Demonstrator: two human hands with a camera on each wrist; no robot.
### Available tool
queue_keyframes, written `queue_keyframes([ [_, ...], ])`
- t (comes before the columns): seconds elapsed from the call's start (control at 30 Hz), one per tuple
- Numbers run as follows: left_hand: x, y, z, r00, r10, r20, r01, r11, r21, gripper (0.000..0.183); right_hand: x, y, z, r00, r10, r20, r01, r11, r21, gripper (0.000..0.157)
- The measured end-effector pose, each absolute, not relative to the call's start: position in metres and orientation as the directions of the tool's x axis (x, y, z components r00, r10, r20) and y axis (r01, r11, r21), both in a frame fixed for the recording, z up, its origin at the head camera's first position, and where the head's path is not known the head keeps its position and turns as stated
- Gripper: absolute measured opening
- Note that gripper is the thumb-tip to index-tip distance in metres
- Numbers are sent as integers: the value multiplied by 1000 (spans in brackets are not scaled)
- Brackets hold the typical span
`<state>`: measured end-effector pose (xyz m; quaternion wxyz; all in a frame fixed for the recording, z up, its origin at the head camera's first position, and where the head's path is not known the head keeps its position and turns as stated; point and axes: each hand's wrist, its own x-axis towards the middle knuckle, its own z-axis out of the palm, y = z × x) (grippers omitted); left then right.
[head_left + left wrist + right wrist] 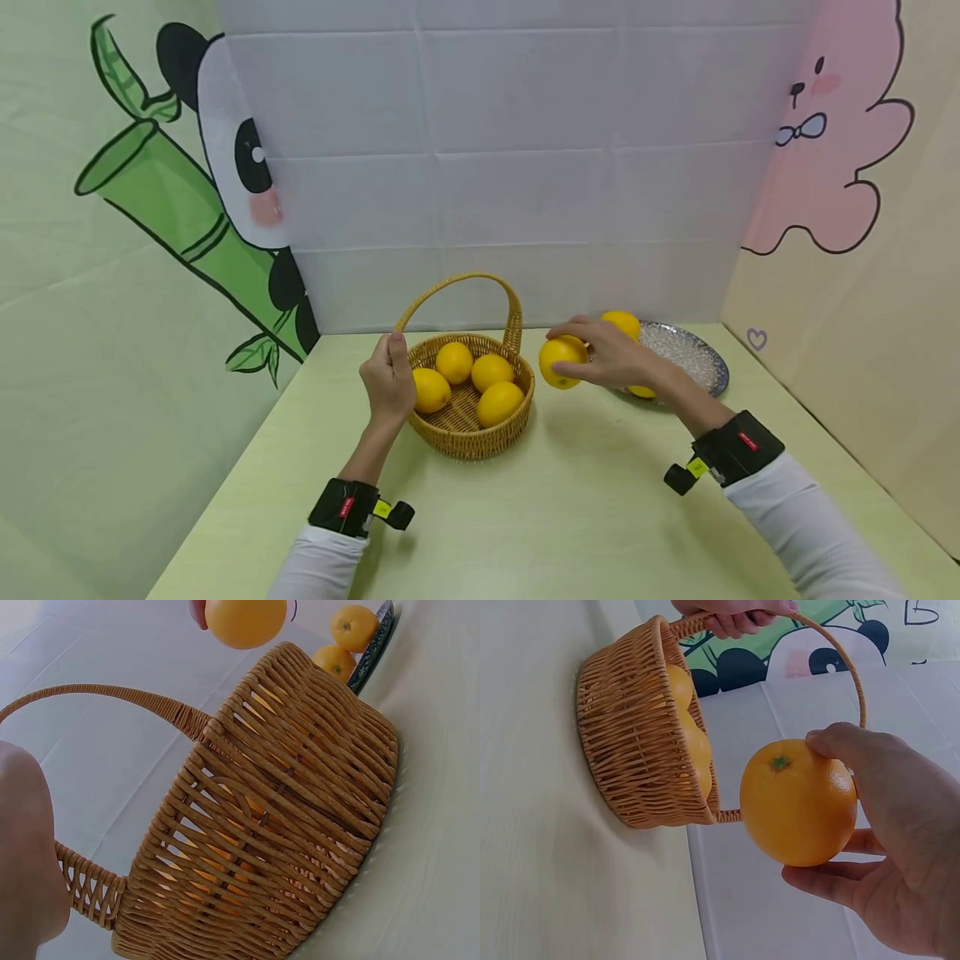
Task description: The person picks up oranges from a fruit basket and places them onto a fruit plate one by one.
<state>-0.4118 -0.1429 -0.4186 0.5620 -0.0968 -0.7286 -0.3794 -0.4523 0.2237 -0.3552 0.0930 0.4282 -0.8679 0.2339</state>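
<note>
My left hand [390, 379] grips the arched handle [480, 277] of a wicker basket [471, 443] at its left side. Inside the basket lie several oranges [492, 371]. To the right of the basket, my right hand [611, 354] holds one orange [799, 802] between thumb and fingers, raised above the table. Its green stem end shows in the right wrist view. Beyond that hand, a speckled plate [686, 354] with a dark rim bears more oranges [621, 322], partly hidden by the hand and forearm.
A pale table [525, 517] runs up to a white cloth backdrop [517, 183]. Side panels carry a panda and bamboo drawing [180, 208] on the left and a pink bear [832, 183] on the right. Black bands with small cameras sit on both wrists.
</note>
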Motion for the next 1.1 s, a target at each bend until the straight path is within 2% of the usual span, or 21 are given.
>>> queue_keyframes([
  [0.17,-412,-142,-418,-338,-288,896,573,692,439,55,-454,238,-357,-653,-672,350,-756,557,-343,57],
  [0.43,-411,-142,-416,-324,-287,901,585,688,429,57,-453,259,-357,-664,-645,378,-748,581,-322,57],
  [0.7,-411,-143,-417,-338,-291,895,577,687,441,56,-456,278,-359,-700,-611,368,-713,628,-313,56],
  [1.1,-412,-142,-418,-328,-290,899,582,687,434,56,-459,306,-364,-738,-556,383,-674,640,-370,54],
])
